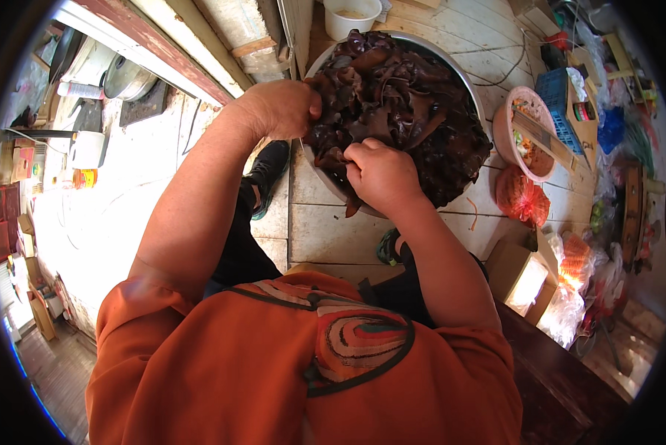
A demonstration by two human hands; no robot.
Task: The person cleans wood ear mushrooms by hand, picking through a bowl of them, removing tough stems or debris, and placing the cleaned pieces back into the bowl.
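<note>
A heap of dark brown, wet-looking wood ear fungus [388, 105] fills a round metal basin [472, 83] on the tiled floor in front of me and rises above its rim. At the basin's left edge, my left hand [288, 108] is curled against the heap; whether a piece is between its fingers cannot be told. My right hand [380, 172] lies over the near side of the heap, its thumb and fingers pinching a piece of the fungus. A loose flap of fungus [353, 204] hangs over the near rim beside it.
Behind the basin stands a white plastic tub [352, 16]. To the right are a pink basin [500, 130] with food scraps and a wooden slat across it, a knotted red plastic bag [522, 196], a blue crate [555, 105] and a cardboard box [508, 258]. A wooden door frame [171, 50] is at upper left.
</note>
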